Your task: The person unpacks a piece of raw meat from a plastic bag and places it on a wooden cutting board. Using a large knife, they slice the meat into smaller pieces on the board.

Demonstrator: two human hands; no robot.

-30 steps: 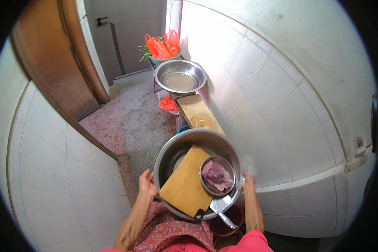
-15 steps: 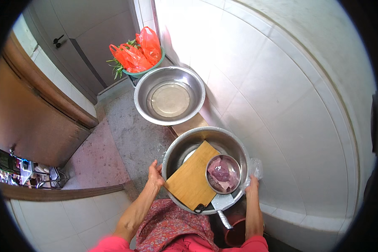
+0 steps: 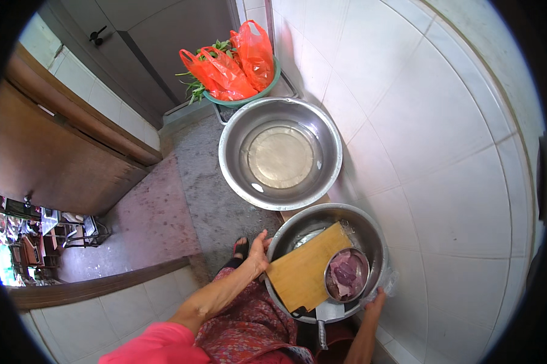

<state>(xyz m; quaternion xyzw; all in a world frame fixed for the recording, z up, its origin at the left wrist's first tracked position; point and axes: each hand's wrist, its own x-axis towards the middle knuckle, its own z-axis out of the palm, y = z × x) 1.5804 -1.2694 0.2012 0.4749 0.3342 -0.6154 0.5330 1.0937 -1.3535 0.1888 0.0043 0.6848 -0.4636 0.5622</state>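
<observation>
My left hand (image 3: 259, 252) grips the left rim of a large metal basin (image 3: 380, 242). On the opposite side, my right hand (image 3: 375, 301) grips the rim, beside a crumpled clear plastic bag (image 3: 391, 282). Inside the basin, a wooden cutting board (image 3: 307, 267) leans with its black-ringed corner near me. A small metal bowl (image 3: 366, 274) of raw pinkish meat (image 3: 347, 272) sits on the right side. Across the near rim lies a cleaver (image 3: 329, 312), its metal handle sticking out towards me; the bowl covers part of its blade.
A second metal basin (image 3: 331, 164) stands just beyond mine. Behind it is a green tub (image 3: 277, 76) with red plastic bags (image 3: 252, 57) and leafy greens (image 3: 196, 91). A tiled wall (image 3: 449, 200) runs along the right; a brown door (image 3: 49, 164) stands at left.
The far basin and tub appear larger and nearer. My held basin sits lower and further right in the picture. One of my sandalled feet has come into view.
</observation>
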